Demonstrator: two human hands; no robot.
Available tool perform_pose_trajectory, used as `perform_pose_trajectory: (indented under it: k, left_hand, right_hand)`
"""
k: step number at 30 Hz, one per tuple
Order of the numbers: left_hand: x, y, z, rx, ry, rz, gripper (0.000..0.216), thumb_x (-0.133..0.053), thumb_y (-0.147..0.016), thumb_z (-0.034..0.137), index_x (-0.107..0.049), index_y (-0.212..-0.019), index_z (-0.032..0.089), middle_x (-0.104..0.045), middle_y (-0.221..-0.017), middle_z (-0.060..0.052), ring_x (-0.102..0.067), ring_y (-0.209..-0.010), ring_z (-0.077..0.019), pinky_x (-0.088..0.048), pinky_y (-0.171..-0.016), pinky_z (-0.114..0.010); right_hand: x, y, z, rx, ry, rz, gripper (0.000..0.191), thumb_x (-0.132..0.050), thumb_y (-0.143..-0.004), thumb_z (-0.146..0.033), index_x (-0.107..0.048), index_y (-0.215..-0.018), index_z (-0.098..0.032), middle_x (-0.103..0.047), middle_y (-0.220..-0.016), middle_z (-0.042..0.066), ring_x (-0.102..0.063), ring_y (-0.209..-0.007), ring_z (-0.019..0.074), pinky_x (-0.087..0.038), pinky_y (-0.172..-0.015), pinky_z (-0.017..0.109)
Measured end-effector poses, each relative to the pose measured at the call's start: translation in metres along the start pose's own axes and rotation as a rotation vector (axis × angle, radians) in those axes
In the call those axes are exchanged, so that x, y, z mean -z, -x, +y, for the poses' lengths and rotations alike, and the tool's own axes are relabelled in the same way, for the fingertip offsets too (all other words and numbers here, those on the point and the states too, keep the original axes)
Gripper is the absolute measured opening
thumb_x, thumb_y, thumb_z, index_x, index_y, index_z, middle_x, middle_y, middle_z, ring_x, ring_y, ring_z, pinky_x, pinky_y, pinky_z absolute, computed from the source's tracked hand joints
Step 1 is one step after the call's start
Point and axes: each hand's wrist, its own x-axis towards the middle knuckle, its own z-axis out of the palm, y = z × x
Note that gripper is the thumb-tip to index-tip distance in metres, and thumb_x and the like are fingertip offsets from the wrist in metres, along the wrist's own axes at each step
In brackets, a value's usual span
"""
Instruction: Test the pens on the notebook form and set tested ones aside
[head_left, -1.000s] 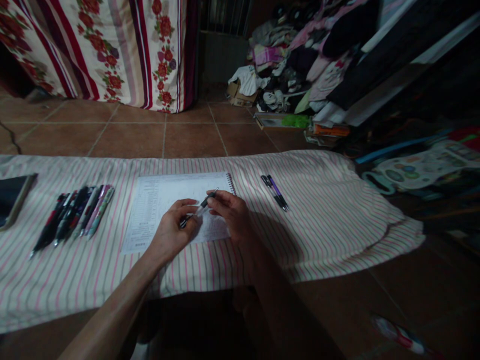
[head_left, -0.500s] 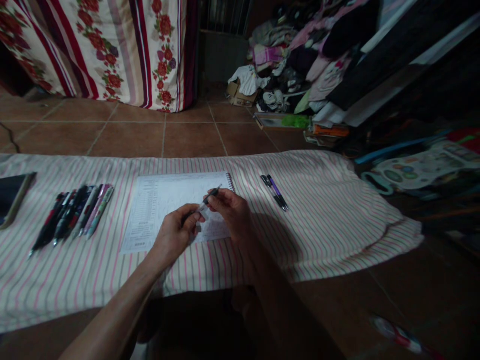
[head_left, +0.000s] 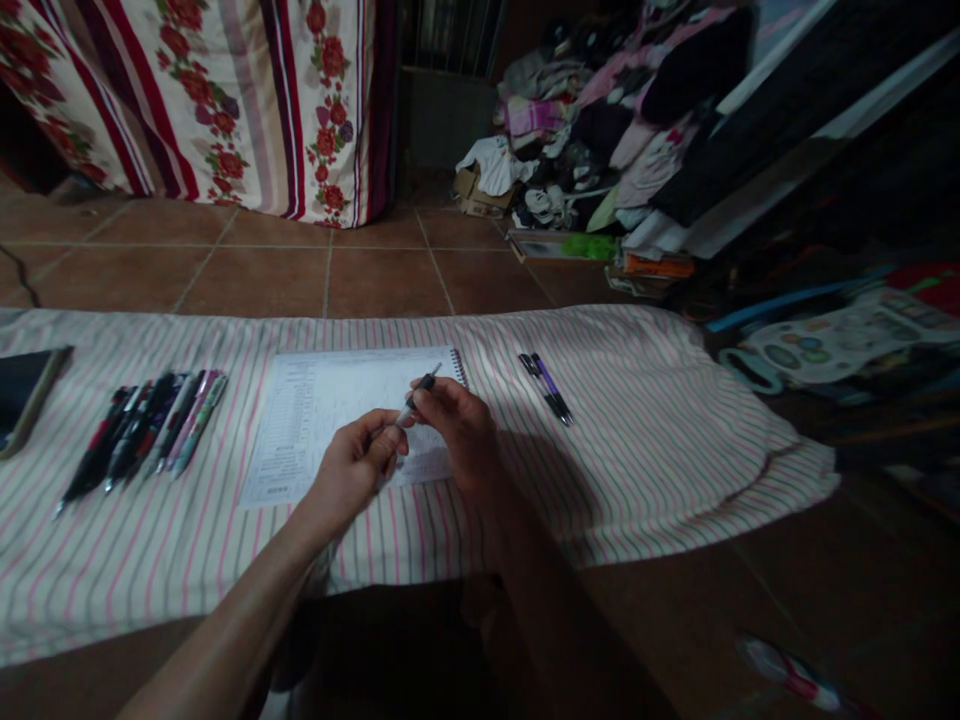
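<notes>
Both hands hold one pen with a clear barrel and a dark grip, slanting up to the right above the paper. My left hand is closed round its lower end. The fingers of my right hand pinch the dark upper part near the tip. Beneath them lies a spiral-bound notebook with printed columns on its page. Two pens, one black and one purple, lie side by side to the right. Several pens rest in a row to the left of the notebook.
A striped cloth covers the low table. At its left edge lies a dark tablet-like object. Beyond are a tiled floor, a floral curtain and a heap of clothes. A bottle-like object lies on the floor at lower right.
My right hand and the pen's tip have shifted slightly left and up. The view has moved a little; the other pens and the notebook stay in place.
</notes>
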Motion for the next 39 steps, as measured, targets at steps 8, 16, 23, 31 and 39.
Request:
perform_pose_trajectory:
  k: [8,16,23,31,39]
  left_hand:
    - [0.002,0.002,-0.002,0.054,0.204,-0.109,0.02,-0.057,-0.08,0.034,-0.057,-0.084,0.014,-0.052,-0.062,0.004,-0.034,-0.044,-0.0034,-0.02,-0.045,-0.022]
    - [0.002,0.001,-0.003,0.029,0.133,-0.054,0.025,-0.058,-0.077,0.036,-0.058,-0.087,0.014,-0.055,-0.064,0.002,-0.037,-0.044,-0.0043,-0.022,-0.044,-0.022]
    - [-0.004,0.007,-0.002,0.013,0.062,0.07,0.025,-0.055,-0.076,0.036,-0.057,-0.087,0.014,-0.052,-0.061,0.003,-0.035,-0.043,-0.0053,-0.025,-0.042,-0.021]
    - [0.001,0.008,-0.011,-0.124,-0.302,0.184,0.021,-0.046,-0.082,0.031,-0.059,-0.091,0.017,-0.055,-0.066,0.002,-0.043,-0.05,-0.0091,-0.035,-0.051,-0.024]
    - [0.001,0.004,-0.011,-0.091,-0.278,0.167,0.02,-0.045,-0.081,0.031,-0.058,-0.087,0.017,-0.053,-0.064,0.002,-0.044,-0.052,-0.0103,-0.035,-0.052,-0.025]
  right_hand:
    - [0.008,0.001,-0.008,-0.084,-0.193,-0.181,0.032,-0.067,-0.07,-0.043,-0.068,-0.096,-0.023,-0.069,-0.101,0.005,-0.06,-0.089,0.0158,-0.047,-0.077,0.029]
    - [0.004,0.003,-0.008,-0.079,-0.116,-0.064,0.024,-0.07,-0.067,-0.036,-0.069,-0.084,-0.02,-0.072,-0.083,0.002,-0.062,-0.076,0.0135,-0.046,-0.078,0.03]
    - [-0.004,0.002,-0.005,0.04,0.002,-0.019,0.022,-0.068,-0.068,-0.036,-0.065,-0.081,-0.018,-0.071,-0.077,0.002,-0.063,-0.071,0.0128,-0.047,-0.073,0.028]
    - [-0.009,0.0,0.001,0.044,0.014,-0.011,0.024,-0.067,-0.069,-0.038,-0.064,-0.083,-0.018,-0.072,-0.079,0.003,-0.065,-0.076,0.0151,-0.049,-0.075,0.03]
    - [-0.012,0.002,0.002,0.027,0.022,0.037,0.027,-0.066,-0.07,-0.037,-0.067,-0.09,-0.019,-0.073,-0.083,0.005,-0.066,-0.078,0.0164,-0.049,-0.077,0.032]
